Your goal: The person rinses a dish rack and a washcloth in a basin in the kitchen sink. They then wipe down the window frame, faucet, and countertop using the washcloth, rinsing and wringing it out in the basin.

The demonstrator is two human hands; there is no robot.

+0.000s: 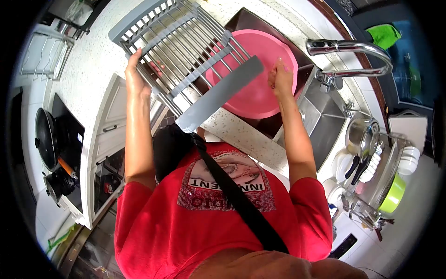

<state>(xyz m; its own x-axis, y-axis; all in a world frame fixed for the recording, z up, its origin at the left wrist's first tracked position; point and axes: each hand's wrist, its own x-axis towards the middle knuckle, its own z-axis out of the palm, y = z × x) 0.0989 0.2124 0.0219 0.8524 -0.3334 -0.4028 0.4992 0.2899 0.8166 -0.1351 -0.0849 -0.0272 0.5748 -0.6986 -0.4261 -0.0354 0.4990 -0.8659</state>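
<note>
A grey dish rack (186, 56) with metal bars hangs tilted over the counter and partly over the sink. My left hand (139, 76) grips its near left side, with some fingertips showing between the bars. On the right, my right hand (281, 78) is closed above a pink basin (251, 95); whatever it holds, if anything, is too small to make out. The basin sits in the dark sink compartment, and the rack covers part of its left side.
A chrome faucet (357, 46) arches over the right side of the sink. Beside the basin is a steel sink compartment (320, 125). Bowls, utensils and a steel pot (360, 135) stand at the right. A black wok (46, 138) rests on the stove at the left.
</note>
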